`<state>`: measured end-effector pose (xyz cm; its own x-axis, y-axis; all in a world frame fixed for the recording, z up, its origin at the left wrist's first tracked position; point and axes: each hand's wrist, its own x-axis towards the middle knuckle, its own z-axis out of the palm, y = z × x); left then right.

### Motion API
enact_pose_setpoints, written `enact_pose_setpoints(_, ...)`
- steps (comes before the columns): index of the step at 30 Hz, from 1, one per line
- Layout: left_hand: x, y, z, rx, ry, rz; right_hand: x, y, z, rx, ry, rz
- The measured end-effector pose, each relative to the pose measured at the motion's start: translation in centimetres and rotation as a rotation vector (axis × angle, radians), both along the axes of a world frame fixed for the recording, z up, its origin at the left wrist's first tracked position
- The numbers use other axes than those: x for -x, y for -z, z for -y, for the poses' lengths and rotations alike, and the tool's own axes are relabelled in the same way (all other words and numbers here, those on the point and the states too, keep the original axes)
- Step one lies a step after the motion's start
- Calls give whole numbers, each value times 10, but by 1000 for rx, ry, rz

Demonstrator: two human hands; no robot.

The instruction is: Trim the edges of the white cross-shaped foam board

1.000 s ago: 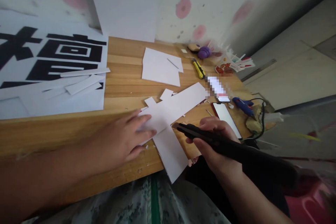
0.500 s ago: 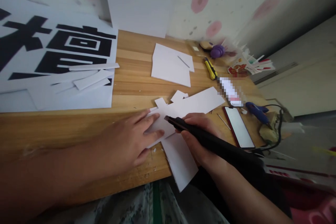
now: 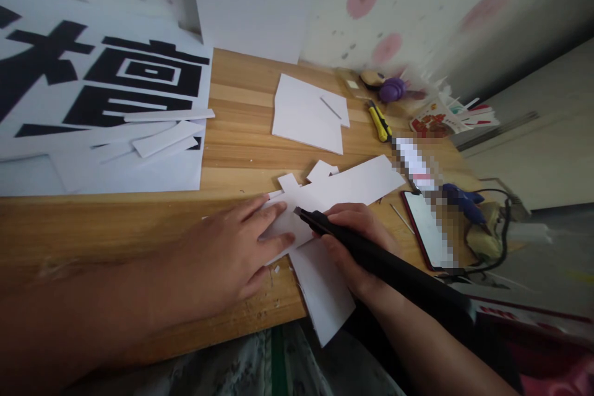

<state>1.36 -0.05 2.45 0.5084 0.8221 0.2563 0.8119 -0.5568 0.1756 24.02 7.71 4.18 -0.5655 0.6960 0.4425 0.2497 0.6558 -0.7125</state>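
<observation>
My left hand lies spread on a strip of white foam board, fingertips pressing its left end. In my right hand is a black utility knife, gripped near its front like a pen. Its blade tip points left and rests on or just over the strip, close to my left fingers; contact I cannot tell. Beneath the strip, another white piece sticks out over the table's front edge. Small white offcuts show behind the strip.
A larger white board piece lies farther back. At the left, white strips rest on a sheet printed with black characters. To the right are a yellow cutter, a phone, a blue glue gun and a paper cup.
The whole view has shifted slightly, so the scene sits a little farther right. Both hands, the knife and the strip keep nearly the same places relative to each other.
</observation>
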Motion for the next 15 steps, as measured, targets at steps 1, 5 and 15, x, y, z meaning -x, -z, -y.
enact_pose_setpoints(1,0,0,0,1,-5,5,1,-1,0,-15,3,7)
enact_pose_setpoints(5,0,1,1,14,-5,9,2,-6,0,-95,-23,64)
enact_pose_setpoints(15,0,3,1,12,8,-25,-4,3,3,-256,-56,80)
